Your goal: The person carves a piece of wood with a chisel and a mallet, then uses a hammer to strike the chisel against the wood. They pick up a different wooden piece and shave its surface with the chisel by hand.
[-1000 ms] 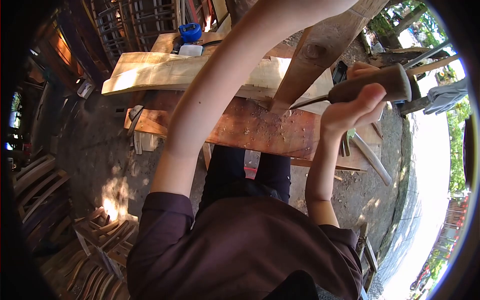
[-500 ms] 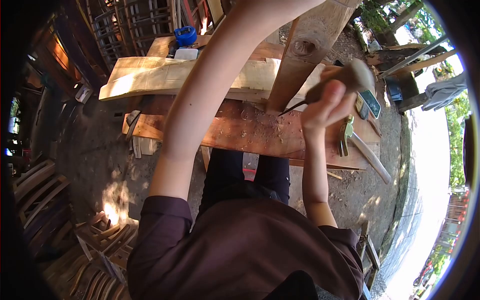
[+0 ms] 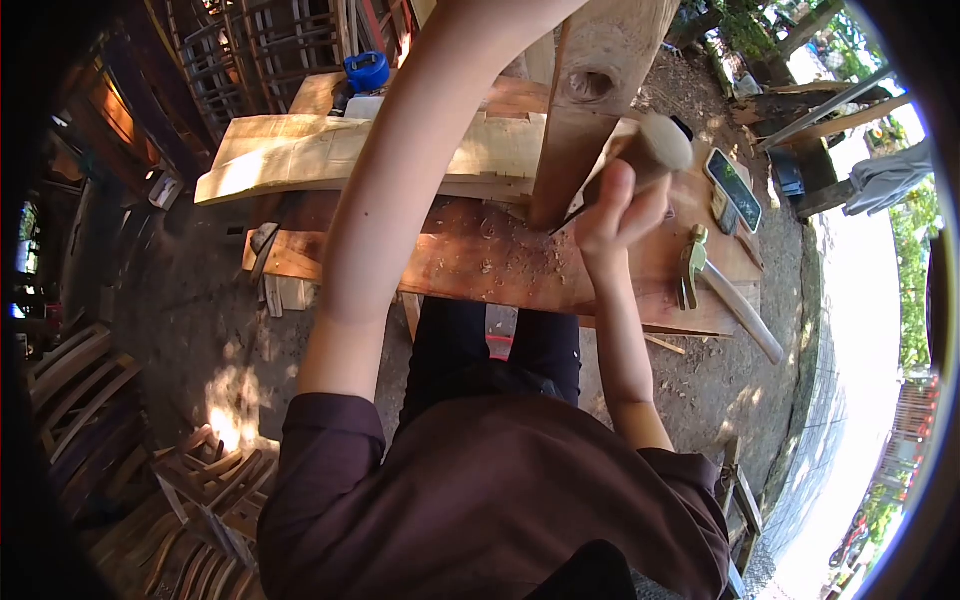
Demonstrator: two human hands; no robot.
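Observation:
My right hand (image 3: pixel 622 215) is closed around the wooden handle of a chisel (image 3: pixel 664 146), its thumb lying along the handle. The chisel's thin dark blade slants down to the left, its tip close to the foot of a brown board (image 3: pixel 577 140) with a large knot. This board stands tilted up from the reddish workbench plank (image 3: pixel 470 265). Stretching up past the top edge of the picture, my left arm (image 3: pixel 395 200) leads toward the board's upper end; the left hand itself is outside the view. Wood shavings (image 3: pixel 488 267) lie scattered around the board's foot.
A hammer (image 3: pixel 694 265) with a wooden handle lies at the bench's right, near a phone (image 3: pixel 734 188) and a brush (image 3: pixel 724 214). Behind the reddish plank is a pale curved board (image 3: pixel 280 150), with a blue tape measure (image 3: pixel 367 71) beyond it. Chair-like wooden frames (image 3: pixel 215 490) stand lower left.
The knotted board has shifted left at its upper part, along with my left arm. My right hand has moved a little left with the chisel, closer to the board.

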